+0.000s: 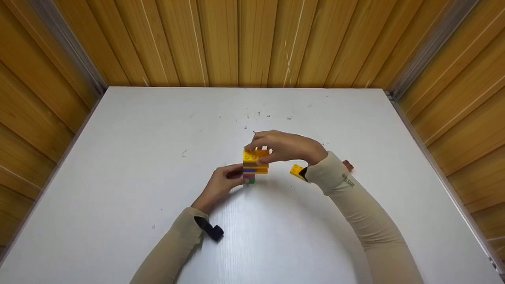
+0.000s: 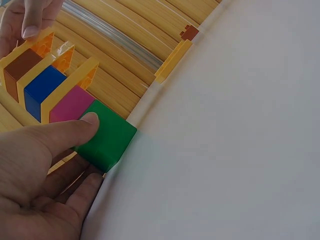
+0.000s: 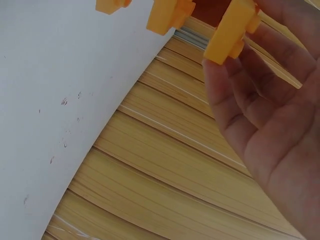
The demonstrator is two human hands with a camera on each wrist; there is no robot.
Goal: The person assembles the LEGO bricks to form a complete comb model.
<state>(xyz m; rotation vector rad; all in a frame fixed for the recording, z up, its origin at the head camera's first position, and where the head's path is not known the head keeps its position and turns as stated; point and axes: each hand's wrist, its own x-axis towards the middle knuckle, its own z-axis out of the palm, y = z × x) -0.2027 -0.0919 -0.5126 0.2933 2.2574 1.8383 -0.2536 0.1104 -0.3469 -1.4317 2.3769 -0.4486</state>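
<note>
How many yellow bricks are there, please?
4. The stack has three: the top brick, the middle yellow brick under the brown brick, the lower yellow brick under the blue brick. A loose yellow brick lies on the table. More may be hidden.

Head view looked forward and down from up high, far enough back to fit the left grip (image 1: 217,183), the right grip (image 1: 290,146), most of the white surface (image 1: 118,157) and the panelled wall (image 1: 256,43). Left wrist view was tilted and way closer, facing the brick stack (image 1: 249,157) side-on. Right wrist one was tilted too, and just caught part of the stack up top. All three shared that stack.
</note>
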